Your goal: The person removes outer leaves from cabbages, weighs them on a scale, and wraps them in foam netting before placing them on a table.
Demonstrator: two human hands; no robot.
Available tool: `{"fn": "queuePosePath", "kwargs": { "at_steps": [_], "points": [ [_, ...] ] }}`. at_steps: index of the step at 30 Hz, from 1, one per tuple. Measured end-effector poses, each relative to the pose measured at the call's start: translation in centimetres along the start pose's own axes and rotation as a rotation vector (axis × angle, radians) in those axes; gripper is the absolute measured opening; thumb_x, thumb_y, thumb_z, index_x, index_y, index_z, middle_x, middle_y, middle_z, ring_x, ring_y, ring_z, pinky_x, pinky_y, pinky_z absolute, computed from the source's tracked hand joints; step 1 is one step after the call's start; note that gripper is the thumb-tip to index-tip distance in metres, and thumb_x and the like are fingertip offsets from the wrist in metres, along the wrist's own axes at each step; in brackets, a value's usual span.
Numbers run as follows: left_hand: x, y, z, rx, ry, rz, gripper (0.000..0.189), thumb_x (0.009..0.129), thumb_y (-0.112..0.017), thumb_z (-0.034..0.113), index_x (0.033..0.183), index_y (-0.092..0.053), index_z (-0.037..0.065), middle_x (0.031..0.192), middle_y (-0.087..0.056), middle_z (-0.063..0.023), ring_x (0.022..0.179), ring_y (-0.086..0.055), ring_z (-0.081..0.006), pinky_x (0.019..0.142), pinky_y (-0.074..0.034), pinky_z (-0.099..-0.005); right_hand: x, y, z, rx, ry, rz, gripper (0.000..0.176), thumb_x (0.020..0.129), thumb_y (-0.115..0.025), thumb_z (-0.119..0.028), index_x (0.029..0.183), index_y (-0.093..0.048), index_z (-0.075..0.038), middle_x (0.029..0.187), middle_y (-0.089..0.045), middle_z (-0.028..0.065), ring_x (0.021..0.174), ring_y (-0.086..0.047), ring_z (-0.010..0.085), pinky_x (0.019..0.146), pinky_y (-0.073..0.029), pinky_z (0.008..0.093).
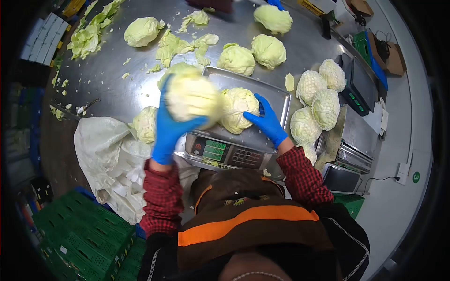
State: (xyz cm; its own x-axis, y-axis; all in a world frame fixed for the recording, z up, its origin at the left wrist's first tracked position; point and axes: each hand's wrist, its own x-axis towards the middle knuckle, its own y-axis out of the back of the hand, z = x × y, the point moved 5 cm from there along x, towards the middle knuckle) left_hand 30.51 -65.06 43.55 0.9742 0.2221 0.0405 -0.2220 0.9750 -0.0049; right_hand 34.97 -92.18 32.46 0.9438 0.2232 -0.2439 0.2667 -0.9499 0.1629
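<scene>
My left hand (172, 129), in a blue glove, is wrapped round a pale cabbage (192, 96), blurred by motion, above the left part of a weighing scale (274, 96). On the scale's metal tray sits another cabbage (236, 112). The gloved fingers of my right hand (268, 122) grip its right side. The scale's green display (215, 151) and keypad face me, but the digits are too small to read surely. Just left of my left hand lies a further cabbage (145, 125).
Several cabbages (269, 51) and loose leaves (173, 47) lie across the steel table (112, 70). Net-wrapped cabbages (325, 108) stand at right beside a second scale (356, 86). A white sack (105, 159) hangs at the front left edge, above green crates (84, 229). Another person's blue-gloved hand (275, 3) shows at the top.
</scene>
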Motion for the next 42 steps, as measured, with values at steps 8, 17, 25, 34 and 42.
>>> {"fn": "queuePosePath", "kwargs": {
  "at_steps": [8,17,25,34,42],
  "points": [
    [-0.8,-11.7,-3.1,0.859,-0.085,-0.143,0.117,0.046,-0.083,0.051,0.139,-0.028,0.006,0.115,-0.047,-0.0219,0.100,-0.051,-0.0363,0.083,-0.044,-0.0440,-0.9,3.1,-1.5,0.218,-0.031,0.043,0.048,0.090,-0.052,-0.038,0.130,-0.047,-0.010,0.123,-0.052,0.0059,0.109,-0.049,0.0156,0.090,-0.042,0.0300],
    [0.0,-8.9,-2.7,0.456,-0.076,-0.209,0.123,0.047,-0.087,0.043,0.137,-0.021,-0.009,0.124,-0.044,-0.0271,0.116,-0.045,-0.0352,0.097,-0.038,-0.0400,-0.4,3.4,-1.1,0.296,-0.060,0.001,0.047,0.091,-0.050,-0.038,0.127,-0.049,-0.008,0.120,-0.054,0.0066,0.108,-0.052,0.0180,0.091,-0.041,0.0317],
    [-1.6,-3.8,-1.3,0.281,0.042,-0.098,0.101,0.063,-0.083,0.031,0.140,-0.025,0.000,0.134,-0.039,-0.0202,0.123,-0.039,-0.0284,0.102,-0.033,-0.0352,-1.0,6.3,-1.2,0.335,-0.047,0.133,0.042,0.093,-0.045,-0.038,0.119,-0.055,-0.006,0.114,-0.058,0.0055,0.102,-0.055,0.0152,0.088,-0.043,0.0301],
    [-17.9,23.1,-7.0,0.259,0.084,1.018,0.027,0.086,-0.060,0.018,0.102,-0.061,-0.003,0.093,-0.062,-0.0080,0.080,-0.055,-0.0099,0.071,-0.046,-0.0228,-4.3,13.1,1.1,0.308,-0.101,0.383,0.036,0.091,-0.049,-0.032,0.112,-0.060,-0.005,0.104,-0.063,0.0061,0.090,-0.060,0.0131,0.077,-0.046,0.0266],
    [-30.2,26.8,-28.0,0.872,0.534,0.305,0.031,0.076,-0.061,0.018,0.102,-0.064,0.001,0.094,-0.065,-0.0207,0.089,-0.063,-0.0307,0.080,-0.048,-0.0355,-3.8,12.3,-0.4,0.257,0.020,0.295,0.028,0.091,-0.052,-0.022,0.110,-0.061,-0.004,0.100,-0.064,0.0052,0.085,-0.061,0.0125,0.073,-0.047,0.0241]
  ]
}}
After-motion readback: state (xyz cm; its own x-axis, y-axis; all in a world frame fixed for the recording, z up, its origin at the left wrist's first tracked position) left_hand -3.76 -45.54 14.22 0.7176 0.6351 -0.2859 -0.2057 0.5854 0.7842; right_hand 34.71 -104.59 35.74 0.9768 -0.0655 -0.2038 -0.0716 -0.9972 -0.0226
